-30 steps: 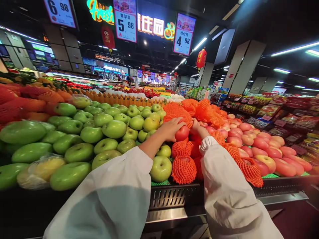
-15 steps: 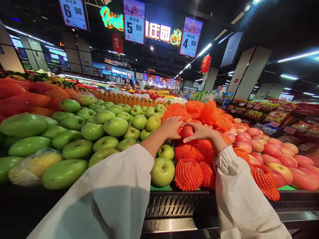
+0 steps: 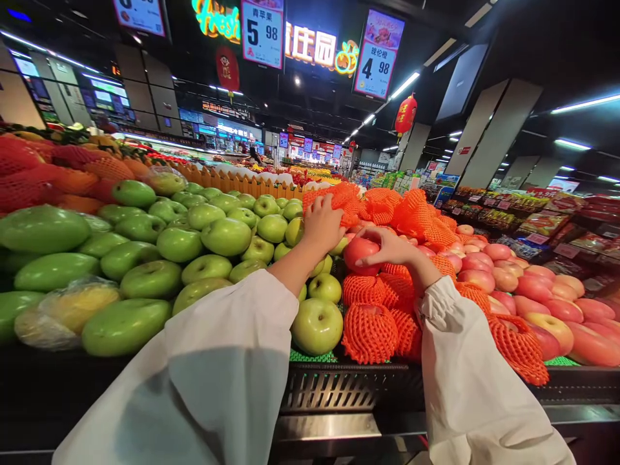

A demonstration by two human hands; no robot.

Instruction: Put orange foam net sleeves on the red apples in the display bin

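My right hand (image 3: 390,248) is closed around a bare red apple (image 3: 359,256), its thumb across the front. Below that apple sit several apples in orange foam nets (image 3: 371,332). To its left, my left hand (image 3: 323,223) reaches over a heap of orange foam nets (image 3: 339,200), fingers apart and bent down onto them. Whether those fingertips grip any net is hard to see. Green apples (image 3: 317,325) lie beside and under my left forearm.
Green apples (image 3: 226,236) spread leftwards, with a plastic-wrapped yellow fruit (image 3: 80,309) near the front. Pink apples (image 3: 526,290) fill the right side. A black slotted display edge (image 3: 334,391) runs along the front. Price signs (image 3: 263,32) hang overhead.
My left hand has moved away from the red apple, up and left onto the foam nets. My right hand still holds the apple, which now shows more fully.
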